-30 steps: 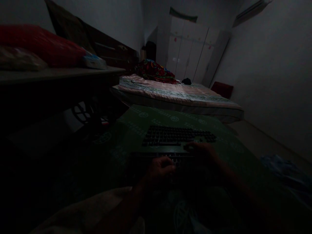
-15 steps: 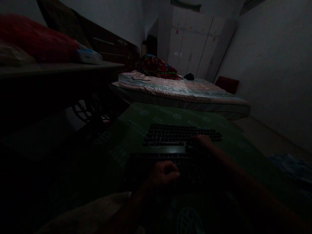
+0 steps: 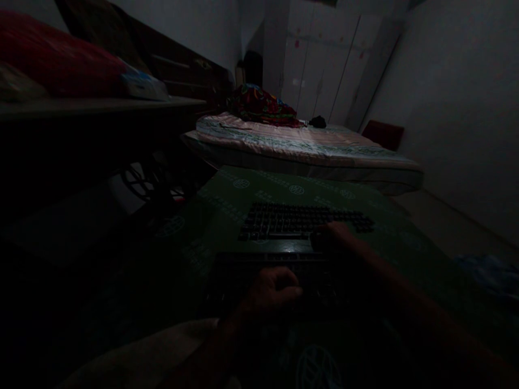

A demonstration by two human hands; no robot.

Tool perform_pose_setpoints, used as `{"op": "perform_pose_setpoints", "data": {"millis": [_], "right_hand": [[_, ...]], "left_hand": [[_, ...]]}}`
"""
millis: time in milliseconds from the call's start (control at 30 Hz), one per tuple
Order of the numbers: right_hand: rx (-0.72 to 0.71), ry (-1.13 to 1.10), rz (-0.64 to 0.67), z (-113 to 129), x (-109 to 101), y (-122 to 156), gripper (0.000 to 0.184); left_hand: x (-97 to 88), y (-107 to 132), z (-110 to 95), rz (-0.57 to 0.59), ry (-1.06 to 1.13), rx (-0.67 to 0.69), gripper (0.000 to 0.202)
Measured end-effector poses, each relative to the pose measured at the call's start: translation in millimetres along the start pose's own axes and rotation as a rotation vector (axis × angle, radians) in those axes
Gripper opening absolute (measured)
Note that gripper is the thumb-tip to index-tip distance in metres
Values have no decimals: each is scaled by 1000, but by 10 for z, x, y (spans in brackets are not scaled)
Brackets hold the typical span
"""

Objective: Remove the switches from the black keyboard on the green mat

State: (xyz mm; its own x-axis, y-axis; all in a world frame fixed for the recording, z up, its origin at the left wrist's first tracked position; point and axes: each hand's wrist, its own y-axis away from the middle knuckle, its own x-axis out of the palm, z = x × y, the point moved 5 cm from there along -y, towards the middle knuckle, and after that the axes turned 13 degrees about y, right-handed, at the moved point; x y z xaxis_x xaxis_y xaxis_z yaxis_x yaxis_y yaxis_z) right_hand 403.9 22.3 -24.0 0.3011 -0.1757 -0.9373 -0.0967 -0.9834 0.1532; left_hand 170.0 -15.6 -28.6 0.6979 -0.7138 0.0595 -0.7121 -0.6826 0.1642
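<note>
Left hand [image 3: 271,292] over the near keyboard [image 3: 318,275]; fingers curled, thumb and forefinger tips close together, too dark to tell any hold; right hand [image 3: 334,233] at the near edge of the key rows [image 3: 284,219], fingers bent down, opening and grip unreadable; all on green tabletop [image 3: 211,216].

Right hand [image 3: 336,233]: it went a little farther away, up to the near edge of the far rows of keys [image 3: 292,219], and now covers a spot on their right side.
Left hand [image 3: 275,286]: it slid a little nearer, so more of the near keyboard's [image 3: 239,270] far part shows.
View: it tipped down; the bed [image 3: 308,143] looks higher.
Green thing on the wardrobe [image 3: 324,2]: just a thin strip shows now.
</note>
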Motion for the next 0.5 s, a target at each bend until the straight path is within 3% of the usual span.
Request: {"op": "perform_pose_setpoints", "data": {"millis": [500], "right_hand": [[9,7,19,48,-79,-1,31]], "left_hand": [[13,18,-31,15,26,-15,16]]}}
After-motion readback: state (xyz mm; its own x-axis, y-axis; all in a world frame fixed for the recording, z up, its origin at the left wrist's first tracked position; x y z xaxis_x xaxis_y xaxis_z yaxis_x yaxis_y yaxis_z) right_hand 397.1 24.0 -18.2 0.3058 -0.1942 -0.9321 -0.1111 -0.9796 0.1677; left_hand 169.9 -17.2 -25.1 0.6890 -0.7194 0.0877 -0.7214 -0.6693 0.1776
